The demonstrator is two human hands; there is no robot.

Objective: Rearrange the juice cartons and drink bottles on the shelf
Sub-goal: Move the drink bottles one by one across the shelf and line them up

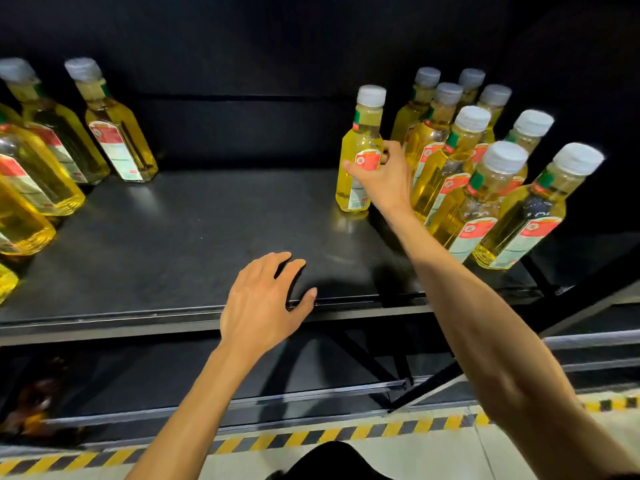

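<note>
My right hand (pixel 382 180) grips a yellow drink bottle (pixel 360 140) with a white cap and red-and-white label; it stands upright on the dark shelf (pixel 194 237), just left of a cluster of several like bottles (pixel 485 174) at the right. My left hand (pixel 263 303) rests open over the shelf's front edge, fingers spread, holding nothing. A second group of yellow bottles (pixel 62 143) stands at the left end of the shelf. No juice cartons are in view.
A lower shelf (pixel 207 375) lies beneath, with dim brown objects (pixel 31 403) at its left. Yellow-and-black hazard tape (pixel 311 436) runs along the floor. A black diagonal frame bar (pixel 571 306) crosses at the right.
</note>
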